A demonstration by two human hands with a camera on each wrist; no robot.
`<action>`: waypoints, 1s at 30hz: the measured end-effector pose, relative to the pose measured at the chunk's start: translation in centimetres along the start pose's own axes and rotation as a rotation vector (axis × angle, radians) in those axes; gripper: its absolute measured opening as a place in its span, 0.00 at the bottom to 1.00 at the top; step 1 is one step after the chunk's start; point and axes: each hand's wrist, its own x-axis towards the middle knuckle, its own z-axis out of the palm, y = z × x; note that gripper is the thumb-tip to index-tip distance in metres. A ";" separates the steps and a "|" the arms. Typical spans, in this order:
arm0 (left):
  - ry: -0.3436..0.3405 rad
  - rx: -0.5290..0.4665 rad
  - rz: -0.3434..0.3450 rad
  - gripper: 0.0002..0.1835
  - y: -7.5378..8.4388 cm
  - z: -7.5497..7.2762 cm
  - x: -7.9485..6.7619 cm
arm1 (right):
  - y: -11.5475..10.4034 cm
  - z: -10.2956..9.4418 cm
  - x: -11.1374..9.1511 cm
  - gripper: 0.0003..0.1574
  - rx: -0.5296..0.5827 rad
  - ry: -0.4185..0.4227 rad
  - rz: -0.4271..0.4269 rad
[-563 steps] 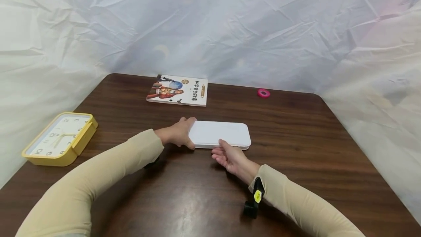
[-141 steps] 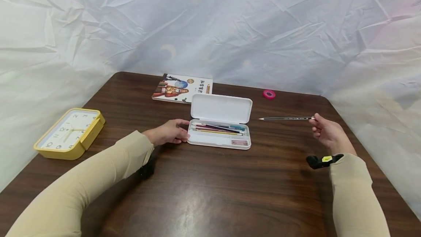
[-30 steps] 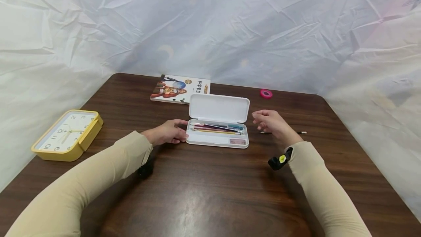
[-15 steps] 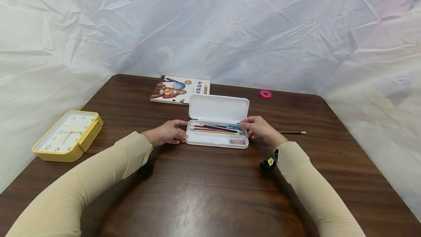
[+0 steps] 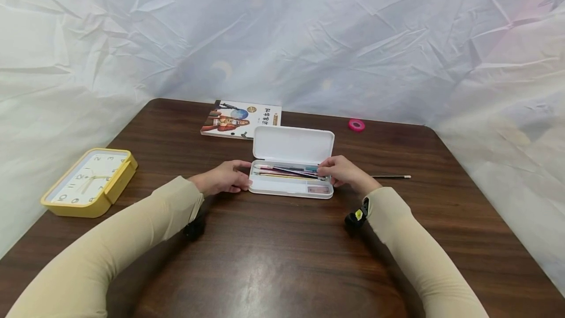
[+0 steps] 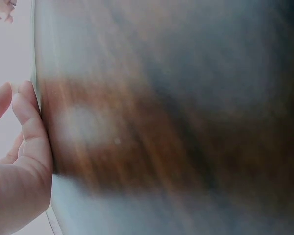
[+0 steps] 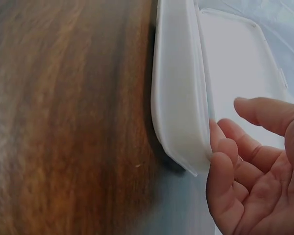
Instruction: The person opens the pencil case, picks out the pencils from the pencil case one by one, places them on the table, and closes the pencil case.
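A white pencil case (image 5: 291, 188) lies with its lid (image 5: 293, 144) raised. Inside are several pencils (image 5: 287, 173), a blue item (image 5: 311, 168) and a pinkish eraser (image 5: 319, 189) in the front right compartment. My left hand (image 5: 222, 178) rests against the case's left end, index finger and thumb spread along it. My right hand (image 5: 346, 171) reaches over the right end, fingertips among the pencil ends. In the right wrist view, the right thumb (image 7: 257, 110) stands apart from the bent fingers, with nothing visible between. A black pencil (image 5: 390, 177) lies right of the case, its tip end hidden behind the hand.
On the brown table (image 5: 265, 249), a yellow clock (image 5: 90, 180) lies at the left. Behind the case are a picture book (image 5: 234, 119), partly covered by the lid, and a pink ring-shaped roll (image 5: 356, 125). White cloth (image 5: 309, 38) hangs around the table.
The case, shut at first, now stands open. The black pencil was set down on the table at the right. My right hand has since moved left into the case; my left hand stays put.
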 end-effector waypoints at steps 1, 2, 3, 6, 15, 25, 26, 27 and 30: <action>-0.001 0.000 -0.001 0.33 0.0 0.0 0.0 | 0.0 0.0 0.0 0.18 0.000 -0.007 0.004; -0.001 -0.001 -0.003 0.33 0.0 0.0 0.0 | 0.0 0.0 0.0 0.19 -0.002 -0.015 0.004; -0.001 0.000 -0.004 0.33 0.0 0.0 0.0 | -0.1 0.0 0.1 0.19 -0.006 -0.025 0.001; -0.003 -0.002 -0.007 0.33 0.0 0.0 0.1 | -0.2 0.0 0.0 0.19 -0.023 -0.056 -0.029; 0.004 -0.008 -0.005 0.33 -0.2 -0.1 0.2 | -0.1 -0.2 -0.1 0.16 -0.028 -0.132 -0.092; 0.001 -0.010 0.000 0.33 -0.2 -0.1 0.1 | 0.1 -0.5 -0.2 0.13 -0.068 -0.137 -0.120; 0.001 -0.010 0.000 0.33 -0.2 -0.1 0.1 | 0.1 -0.6 -0.3 0.13 -0.057 -0.138 -0.118; 0.001 -0.010 0.000 0.33 -0.1 -0.1 0.1 | 0.1 -0.6 -0.3 0.13 -0.042 -0.141 -0.116; 0.001 -0.009 0.000 0.33 -0.1 0.0 0.1 | 0.3 -1.0 -0.4 0.13 0.001 -0.151 -0.120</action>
